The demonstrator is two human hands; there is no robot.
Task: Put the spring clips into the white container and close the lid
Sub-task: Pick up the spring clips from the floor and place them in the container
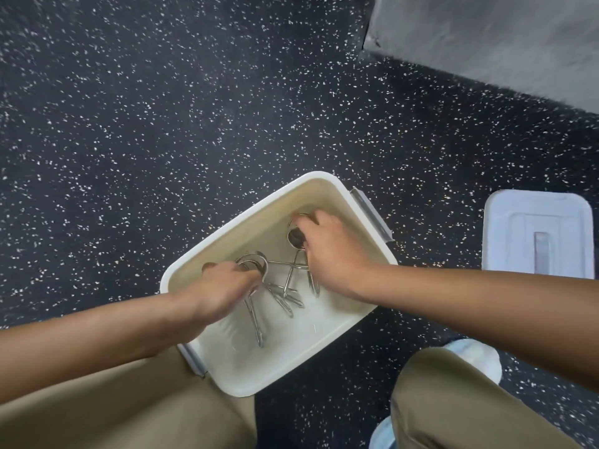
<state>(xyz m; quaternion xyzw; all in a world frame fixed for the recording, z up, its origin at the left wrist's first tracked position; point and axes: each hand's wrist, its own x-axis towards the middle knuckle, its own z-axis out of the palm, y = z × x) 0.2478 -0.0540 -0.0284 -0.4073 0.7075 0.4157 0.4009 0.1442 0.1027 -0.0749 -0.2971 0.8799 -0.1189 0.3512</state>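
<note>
The white container (227,234) stands open on the speckled dark floor between my knees. Both my hands are inside it. My left hand (223,286) grips the coil of one metal spring clip (256,319), whose long handles point toward me. My right hand (330,251) holds the coil of another spring clip (295,236) near the far wall. More spring clip handles (285,296) cross on the bottom between my hands. The white lid (538,234) lies flat on the floor to the right, apart from the container.
A grey latch handle (371,215) sticks out from the container's right rim and another (191,358) at the near left. A grey mat or slab (486,40) fills the far right corner. My knees in tan trousers and blue shoe covers (473,354) frame the container.
</note>
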